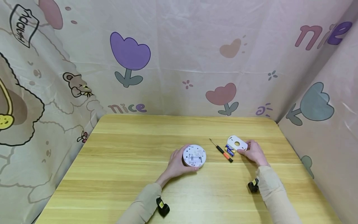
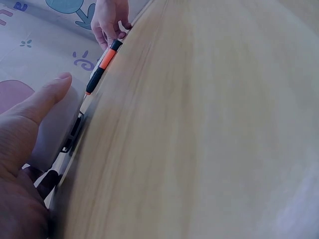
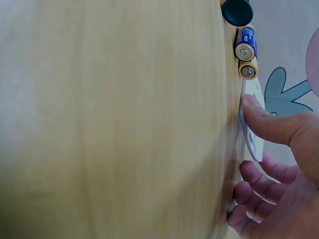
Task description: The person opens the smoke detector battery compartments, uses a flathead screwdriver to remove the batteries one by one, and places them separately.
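Observation:
My left hand [image 1: 176, 164] grips a round white device [image 1: 195, 155], thumb along its near side and fingers round the far left. Its upturned face shows a battery compartment and small printed markings. At the right, my right hand [image 1: 255, 152] pinches the near right end of a flat white mounting plate [image 1: 231, 140] with a round hole in its middle. In the right wrist view the thumb lies over the plate [image 3: 253, 89], with the fingers below its edge. Blue and gold batteries [image 1: 230, 150] lie right beside the plate.
A screwdriver [image 1: 221, 150] with a black and orange handle lies between the device and the batteries, tip pointing away. The wooden table [image 1: 126, 149] meets a patterned cloth [image 1: 173, 62] at its back and sides. Black wrist cameras [image 1: 163, 207] sit at both sleeves.

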Demonstrator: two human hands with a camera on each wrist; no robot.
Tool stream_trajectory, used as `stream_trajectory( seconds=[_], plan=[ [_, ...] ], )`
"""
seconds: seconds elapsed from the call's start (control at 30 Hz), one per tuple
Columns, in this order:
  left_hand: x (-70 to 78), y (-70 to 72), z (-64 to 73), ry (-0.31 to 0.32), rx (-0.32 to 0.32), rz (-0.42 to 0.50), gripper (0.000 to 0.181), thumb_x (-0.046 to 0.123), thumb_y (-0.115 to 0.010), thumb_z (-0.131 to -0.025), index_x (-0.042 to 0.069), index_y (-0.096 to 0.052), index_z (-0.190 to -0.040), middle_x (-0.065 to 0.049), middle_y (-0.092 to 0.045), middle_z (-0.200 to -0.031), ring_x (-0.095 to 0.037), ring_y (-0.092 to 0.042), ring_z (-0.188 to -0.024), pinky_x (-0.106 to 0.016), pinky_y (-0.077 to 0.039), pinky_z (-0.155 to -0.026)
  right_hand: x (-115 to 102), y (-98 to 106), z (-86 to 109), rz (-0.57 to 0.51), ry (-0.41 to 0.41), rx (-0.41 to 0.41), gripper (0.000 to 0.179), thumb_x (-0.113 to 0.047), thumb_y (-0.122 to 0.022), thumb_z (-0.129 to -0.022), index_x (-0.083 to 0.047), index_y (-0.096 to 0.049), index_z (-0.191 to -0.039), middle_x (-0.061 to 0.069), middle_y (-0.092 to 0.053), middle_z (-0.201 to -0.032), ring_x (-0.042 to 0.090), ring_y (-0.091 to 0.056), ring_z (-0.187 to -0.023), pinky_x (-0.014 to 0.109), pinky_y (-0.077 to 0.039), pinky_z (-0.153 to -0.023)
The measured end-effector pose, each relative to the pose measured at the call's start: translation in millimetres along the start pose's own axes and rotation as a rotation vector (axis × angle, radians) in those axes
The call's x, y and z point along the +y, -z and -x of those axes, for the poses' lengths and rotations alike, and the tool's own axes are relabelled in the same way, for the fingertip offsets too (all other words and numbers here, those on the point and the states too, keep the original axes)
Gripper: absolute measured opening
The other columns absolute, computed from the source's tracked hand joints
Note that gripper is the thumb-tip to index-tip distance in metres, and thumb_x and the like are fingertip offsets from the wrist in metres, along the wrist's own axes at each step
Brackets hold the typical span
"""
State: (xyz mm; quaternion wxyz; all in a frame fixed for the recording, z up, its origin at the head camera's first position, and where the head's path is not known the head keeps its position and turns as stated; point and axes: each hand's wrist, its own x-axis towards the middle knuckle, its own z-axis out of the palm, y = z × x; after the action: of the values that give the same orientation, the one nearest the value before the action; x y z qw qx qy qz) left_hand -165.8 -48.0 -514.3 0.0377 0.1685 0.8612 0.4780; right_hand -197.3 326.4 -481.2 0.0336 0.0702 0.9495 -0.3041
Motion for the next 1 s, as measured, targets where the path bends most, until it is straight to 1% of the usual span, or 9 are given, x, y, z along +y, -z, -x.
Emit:
stream_trajectory(
  seconds=[0.13,0.27,0.37,0.53,0.6,0.7,0.8,0.9,1.0],
  plan=[
    [-0.8,-0.6,-0.2,0.007,0.002,0.008,0.110,0.045,-0.094,-0.061,0.022,-0.038,-0.154,-0.009,-0.051,-0.149,-0.035,-0.041,-0.139,-0.064,-0.031,-0.115,3,-1,3.0,-0.028,-0.016,0.030,0.065,-0.022,-0.076,-0.088,0.010,-0.041,-0.131,0.022,-0.064,-0.094,0.026,-0.058,-0.080,0.028,-0.040,-0.068],
    [-1.6,-0.1,-1.6,0.009,-0.011,0.016,0.112,0.045,-0.093,-0.062,0.019,-0.037,-0.155,-0.010,-0.052,-0.147,-0.036,-0.043,-0.137,-0.064,-0.032,-0.115,9,-2,5.9,-0.128,0.025,0.101,0.053,-0.009,-0.072,-0.090,0.008,-0.040,-0.129,0.011,-0.061,-0.076,0.013,-0.052,-0.065,0.023,-0.039,-0.058],
    [-2.3,1.4,-3.2,0.015,-0.024,0.035,0.112,0.043,-0.093,-0.063,0.016,-0.035,-0.155,-0.012,-0.052,-0.145,-0.037,-0.044,-0.135,-0.065,-0.033,-0.114,11,-1,8.5,-0.259,0.039,0.137,0.045,-0.002,-0.066,-0.093,0.008,-0.042,-0.129,0.004,-0.059,-0.071,0.006,-0.051,-0.059,0.021,-0.042,-0.053],
    [-3.2,5.5,-5.3,0.023,-0.047,0.077,0.112,0.040,-0.094,-0.064,0.012,-0.034,-0.154,-0.016,-0.050,-0.146,-0.039,-0.044,-0.135,-0.065,-0.034,-0.114,8,1,13.3,-0.527,0.003,0.162,0.047,0.000,-0.061,-0.097,0.007,-0.037,-0.137,-0.006,-0.057,-0.069,0.004,-0.056,-0.056,0.020,-0.050,-0.052],
    [-3.5,7.2,-5.9,0.022,-0.055,0.102,0.111,0.037,-0.094,-0.064,0.010,-0.034,-0.154,-0.017,-0.050,-0.147,-0.038,-0.044,-0.136,-0.064,-0.033,-0.115,5,1,14.9,-0.627,0.000,0.171,0.047,0.001,-0.061,-0.097,0.005,-0.038,-0.137,-0.011,-0.057,-0.068,0.003,-0.057,-0.056,0.019,-0.051,-0.052],
    [-3.0,9.6,-7.1,0.006,-0.064,0.155,0.111,0.030,-0.095,-0.065,0.005,-0.034,-0.154,-0.019,-0.049,-0.148,-0.038,-0.047,-0.136,-0.062,-0.033,-0.117,0,0,17.3,-0.752,0.025,0.158,0.041,0.002,-0.062,-0.096,0.000,-0.042,-0.133,-0.013,-0.059,-0.068,0.003,-0.059,-0.058,0.018,-0.052,-0.054],
    [-2.4,11.4,-8.3,-0.010,-0.072,0.197,0.110,0.024,-0.095,-0.065,0.003,-0.033,-0.154,-0.020,-0.049,-0.149,-0.038,-0.047,-0.137,-0.062,-0.032,-0.119,-8,-3,18.9,-0.853,0.077,0.116,0.036,0.002,-0.062,-0.096,-0.006,-0.047,-0.127,-0.011,-0.060,-0.072,0.004,-0.061,-0.061,0.019,-0.054,-0.056],
    [-1.3,12.5,-8.4,-0.012,-0.079,0.209,0.109,0.021,-0.094,-0.066,0.003,-0.033,-0.154,-0.020,-0.048,-0.150,-0.038,-0.045,-0.139,-0.062,-0.029,-0.120,-16,-6,20.2,-0.905,0.119,0.065,0.036,0.001,-0.062,-0.096,-0.010,-0.048,-0.127,-0.009,-0.060,-0.075,0.006,-0.063,-0.064,0.020,-0.057,-0.058],
    [-0.9,12.6,-8.1,-0.003,-0.082,0.218,0.108,0.019,-0.093,-0.067,0.003,-0.032,-0.155,-0.021,-0.045,-0.153,-0.039,-0.043,-0.142,-0.061,-0.027,-0.121,-26,-9,21.9,-0.939,0.146,0.007,0.038,0.003,-0.061,-0.096,-0.006,-0.046,-0.131,-0.006,-0.060,-0.078,0.007,-0.064,-0.065,0.023,-0.059,-0.062]
  ],
)
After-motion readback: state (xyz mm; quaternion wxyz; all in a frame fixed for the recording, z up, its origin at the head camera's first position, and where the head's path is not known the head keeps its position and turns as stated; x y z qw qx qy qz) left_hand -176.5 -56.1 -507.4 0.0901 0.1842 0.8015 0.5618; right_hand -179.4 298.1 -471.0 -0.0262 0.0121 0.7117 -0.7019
